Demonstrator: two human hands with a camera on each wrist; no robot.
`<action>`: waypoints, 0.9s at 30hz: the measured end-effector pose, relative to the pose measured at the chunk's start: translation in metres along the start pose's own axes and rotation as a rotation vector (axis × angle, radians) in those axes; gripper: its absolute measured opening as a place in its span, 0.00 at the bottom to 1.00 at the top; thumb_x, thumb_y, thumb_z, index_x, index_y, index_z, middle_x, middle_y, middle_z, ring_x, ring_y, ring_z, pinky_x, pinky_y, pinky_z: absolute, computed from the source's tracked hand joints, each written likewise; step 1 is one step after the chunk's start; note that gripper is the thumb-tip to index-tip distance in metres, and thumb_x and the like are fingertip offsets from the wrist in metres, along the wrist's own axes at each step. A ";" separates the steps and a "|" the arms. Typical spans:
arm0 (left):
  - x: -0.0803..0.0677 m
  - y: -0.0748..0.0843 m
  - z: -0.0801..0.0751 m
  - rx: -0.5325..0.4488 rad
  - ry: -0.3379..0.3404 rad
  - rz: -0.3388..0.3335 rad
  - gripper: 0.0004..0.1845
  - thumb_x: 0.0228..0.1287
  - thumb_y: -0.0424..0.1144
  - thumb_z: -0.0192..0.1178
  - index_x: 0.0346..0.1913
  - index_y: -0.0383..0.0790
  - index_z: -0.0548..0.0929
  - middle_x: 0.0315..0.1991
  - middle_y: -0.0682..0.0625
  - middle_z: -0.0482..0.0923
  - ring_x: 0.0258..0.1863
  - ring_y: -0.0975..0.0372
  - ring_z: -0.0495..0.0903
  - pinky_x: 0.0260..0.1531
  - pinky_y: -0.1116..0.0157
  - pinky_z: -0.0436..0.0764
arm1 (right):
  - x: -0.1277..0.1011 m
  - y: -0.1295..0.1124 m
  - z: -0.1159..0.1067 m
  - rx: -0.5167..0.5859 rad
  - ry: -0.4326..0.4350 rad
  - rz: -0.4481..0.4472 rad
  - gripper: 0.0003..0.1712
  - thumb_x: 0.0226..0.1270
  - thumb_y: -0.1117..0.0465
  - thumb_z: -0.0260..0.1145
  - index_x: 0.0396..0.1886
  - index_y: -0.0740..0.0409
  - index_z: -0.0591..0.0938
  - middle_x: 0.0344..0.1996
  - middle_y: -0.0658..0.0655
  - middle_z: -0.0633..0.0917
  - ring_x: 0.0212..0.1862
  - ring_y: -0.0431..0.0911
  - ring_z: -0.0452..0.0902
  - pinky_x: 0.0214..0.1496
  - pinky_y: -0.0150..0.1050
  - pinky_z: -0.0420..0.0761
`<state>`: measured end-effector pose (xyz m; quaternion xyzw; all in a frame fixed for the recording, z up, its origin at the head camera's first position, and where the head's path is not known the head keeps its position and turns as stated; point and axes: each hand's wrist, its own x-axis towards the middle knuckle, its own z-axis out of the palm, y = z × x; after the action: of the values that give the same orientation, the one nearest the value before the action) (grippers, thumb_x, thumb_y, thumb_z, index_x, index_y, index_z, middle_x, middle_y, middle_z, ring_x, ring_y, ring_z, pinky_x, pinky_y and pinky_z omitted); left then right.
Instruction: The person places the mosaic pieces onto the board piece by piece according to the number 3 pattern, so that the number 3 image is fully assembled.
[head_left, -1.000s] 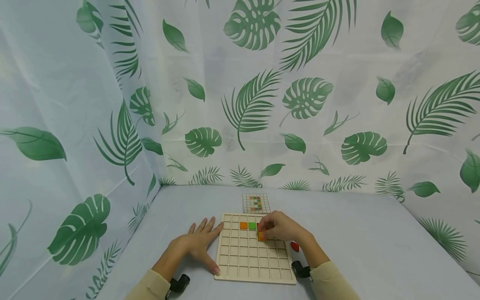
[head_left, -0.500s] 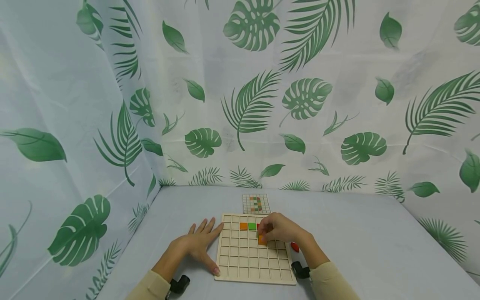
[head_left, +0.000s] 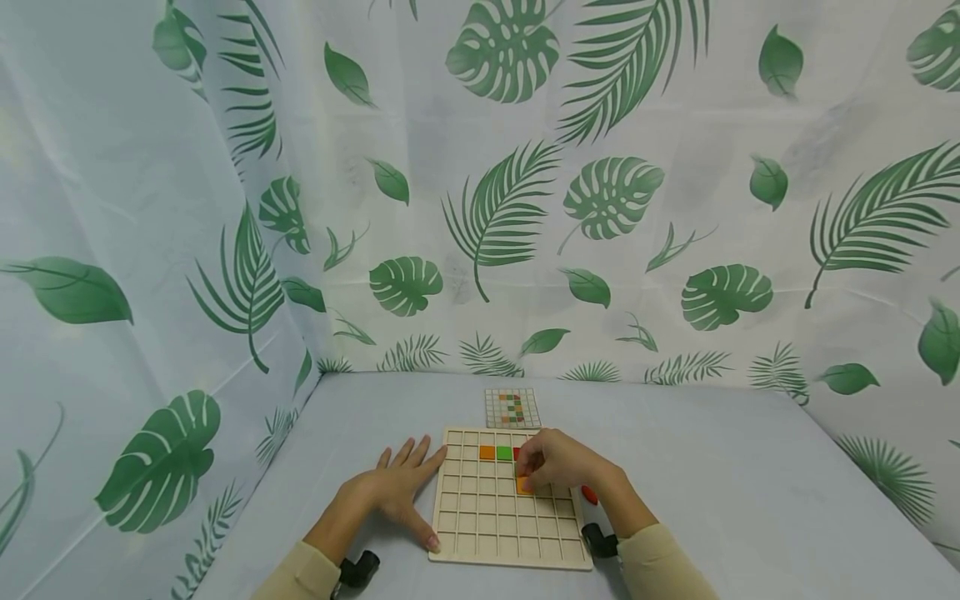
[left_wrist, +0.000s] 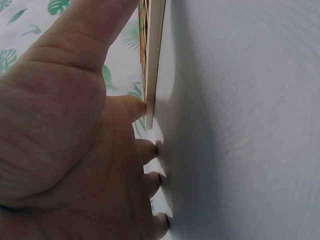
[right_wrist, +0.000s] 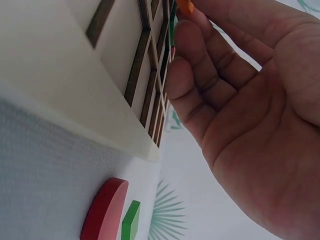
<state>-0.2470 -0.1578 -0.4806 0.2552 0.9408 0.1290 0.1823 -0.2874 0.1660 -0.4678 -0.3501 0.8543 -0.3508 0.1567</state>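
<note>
One shallow wooden board [head_left: 487,523], gridded into square cells, flat on a pale table [head_left: 735,483]. One left hand [head_left: 397,490], fingers spread and grasping nothing: index fingertip against the board's left edge, thumb at its near left corner, the other fingertips on the table. One right hand [head_left: 561,461], over the upper right part of the grid, its thumb and fingers pinching one orange tile [head_left: 522,486]; the tile is at the board's surface, but whether it sits fully in a cell cannot be told. In a row farther back, left to right: one orange square [head_left: 487,452], one green square [head_left: 505,453], and one red piece [head_left: 517,453], partly hidden by the right hand. Just beyond the board, one card [head_left: 512,407] bearing a small coloured grid pattern. Beside the board's right edge, one red block [right_wrist: 105,210] and one green block [right_wrist: 131,221], both on the table. Handling note, by judgement: square the orange tile to the cell walls, press it down flat before the pinch loosens, brace the board lightly from the left, and lift the fingers straight up, clear of neighbouring pieces.
</note>
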 end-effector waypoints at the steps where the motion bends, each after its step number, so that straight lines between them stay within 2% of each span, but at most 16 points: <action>1: 0.000 0.000 0.000 -0.001 0.000 0.001 0.73 0.29 0.77 0.67 0.78 0.53 0.41 0.77 0.42 0.32 0.75 0.45 0.32 0.67 0.37 0.37 | 0.000 0.000 0.000 0.000 0.000 0.003 0.05 0.54 0.62 0.75 0.29 0.54 0.85 0.28 0.50 0.85 0.29 0.40 0.76 0.32 0.35 0.79; 11: -0.002 0.002 -0.002 -0.004 -0.011 -0.003 0.72 0.30 0.76 0.67 0.78 0.53 0.40 0.77 0.42 0.31 0.75 0.45 0.31 0.67 0.38 0.36 | -0.001 0.000 0.000 -0.017 -0.003 -0.017 0.07 0.51 0.64 0.76 0.29 0.54 0.85 0.29 0.52 0.85 0.29 0.41 0.77 0.32 0.35 0.80; 19: -0.003 0.003 -0.004 -0.009 -0.012 0.000 0.72 0.30 0.76 0.68 0.78 0.53 0.40 0.77 0.42 0.31 0.75 0.45 0.30 0.67 0.37 0.35 | -0.001 -0.001 0.000 -0.008 -0.004 0.009 0.08 0.50 0.66 0.77 0.30 0.56 0.85 0.29 0.53 0.85 0.28 0.40 0.77 0.33 0.35 0.80; 27: -0.002 0.003 -0.003 -0.006 -0.013 -0.008 0.72 0.29 0.76 0.67 0.78 0.54 0.41 0.77 0.42 0.31 0.75 0.45 0.31 0.68 0.38 0.36 | -0.002 -0.002 0.000 -0.023 0.006 0.033 0.07 0.50 0.64 0.77 0.29 0.54 0.87 0.28 0.51 0.86 0.28 0.39 0.78 0.32 0.34 0.80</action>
<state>-0.2450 -0.1571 -0.4763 0.2516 0.9402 0.1292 0.1896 -0.2852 0.1665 -0.4666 -0.3366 0.8645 -0.3392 0.1557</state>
